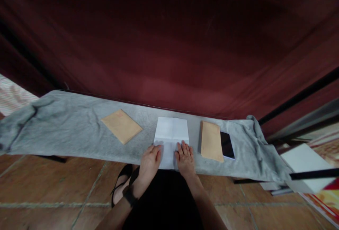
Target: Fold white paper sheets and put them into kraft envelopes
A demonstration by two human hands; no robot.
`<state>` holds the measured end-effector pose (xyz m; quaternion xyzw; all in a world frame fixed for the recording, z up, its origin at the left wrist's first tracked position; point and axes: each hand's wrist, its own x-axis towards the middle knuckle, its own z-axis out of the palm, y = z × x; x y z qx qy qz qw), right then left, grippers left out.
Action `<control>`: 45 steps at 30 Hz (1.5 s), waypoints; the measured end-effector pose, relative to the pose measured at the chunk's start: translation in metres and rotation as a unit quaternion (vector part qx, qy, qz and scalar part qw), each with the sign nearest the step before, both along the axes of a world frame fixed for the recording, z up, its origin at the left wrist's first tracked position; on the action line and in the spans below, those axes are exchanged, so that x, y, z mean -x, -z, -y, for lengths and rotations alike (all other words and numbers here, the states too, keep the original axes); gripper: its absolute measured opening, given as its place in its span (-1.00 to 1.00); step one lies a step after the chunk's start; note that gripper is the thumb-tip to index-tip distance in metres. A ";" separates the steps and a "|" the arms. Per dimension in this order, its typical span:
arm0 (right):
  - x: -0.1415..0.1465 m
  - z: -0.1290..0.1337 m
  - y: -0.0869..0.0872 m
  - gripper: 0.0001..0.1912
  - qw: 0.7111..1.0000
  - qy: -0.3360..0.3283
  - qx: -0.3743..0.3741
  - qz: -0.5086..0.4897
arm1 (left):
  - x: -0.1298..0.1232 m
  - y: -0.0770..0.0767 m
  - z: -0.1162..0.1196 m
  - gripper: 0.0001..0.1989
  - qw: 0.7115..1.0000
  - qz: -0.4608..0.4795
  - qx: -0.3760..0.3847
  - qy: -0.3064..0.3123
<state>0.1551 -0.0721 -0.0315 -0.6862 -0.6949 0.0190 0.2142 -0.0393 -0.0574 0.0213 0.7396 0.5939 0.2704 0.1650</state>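
Observation:
A white sheet of paper (171, 129) with fold creases lies on the grey cloth directly in front of me. My left hand (150, 160) is at its left edge, with the fingers bent together and the thumb over the paper. Flat on the paper's lower right side rests my right hand (185, 157), its fingers slightly spread. A brown paper envelope (122, 125) lies at an angle to the left. To the right is a stack of brown envelopes (212, 141), partly over a dark-screened phone or tablet (227, 145).
The grey cloth (71, 124) covers a long, narrow bench or table against a dark red panel (169, 64). Black metal bars (302, 97) slant at the right. A white box or board (304, 163) stands low at the right, above the tiled floor (66, 184).

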 end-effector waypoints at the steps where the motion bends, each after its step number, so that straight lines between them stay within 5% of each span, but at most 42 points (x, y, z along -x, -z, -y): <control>1: 0.005 -0.003 -0.002 -0.50 1.000 0.000 0.006 -0.006 | -0.012 0.002 -0.005 -0.62 0.999 -0.003 -0.019 0.029; 7: 0.020 -0.026 -0.010 -0.49 0.999 -0.026 0.030 -0.010 | -0.053 0.023 -0.035 -0.48 0.990 -0.129 -0.010 0.059; 19: -0.012 -0.029 0.009 -0.42 0.997 0.062 -0.035 -0.039 | -0.037 0.042 -0.046 -0.39 0.985 -0.163 -0.036 -0.036; 23: -0.017 -0.035 0.009 -0.40 0.993 0.091 -0.044 -0.057 | -0.031 0.037 -0.055 -0.41 0.984 -0.159 -0.043 -0.072; 32: 0.013 -0.106 -0.012 -0.42 0.995 -0.089 0.028 -0.025 | -0.064 0.032 -0.111 -0.43 0.978 -0.187 -0.020 0.091; 45: -0.002 -0.164 -0.017 -0.48 0.994 -0.024 0.083 0.072 | -0.056 0.033 -0.152 -0.46 0.970 -0.235 -0.006 0.057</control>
